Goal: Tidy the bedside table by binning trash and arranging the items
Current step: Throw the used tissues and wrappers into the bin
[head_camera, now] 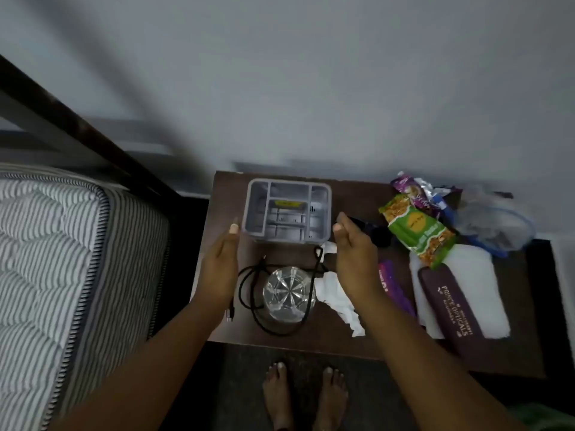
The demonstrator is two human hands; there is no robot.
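A grey compartment organiser (289, 209) stands at the back of the dark bedside table (336, 343). My left hand (219, 269) hovers open just left of it, and my right hand (354, 256) hovers open just right of it; neither touches it. Below the organiser lie a clear glass (287, 292), a black cable (249, 293) and crumpled white tissue (337, 293). Snack wrappers, green (418, 234) and purple (410, 189), lie to the right. A purple spectacle case (448, 303) rests on a white cloth (479, 275).
A striped mattress (62, 259) with a dark bed frame lies at the left. A clear plastic bag (494, 225) sits at the table's far right. A purple wrapper (393, 284) lies beside my right wrist. My bare feet (305, 396) stand on the floor below the table's front edge.
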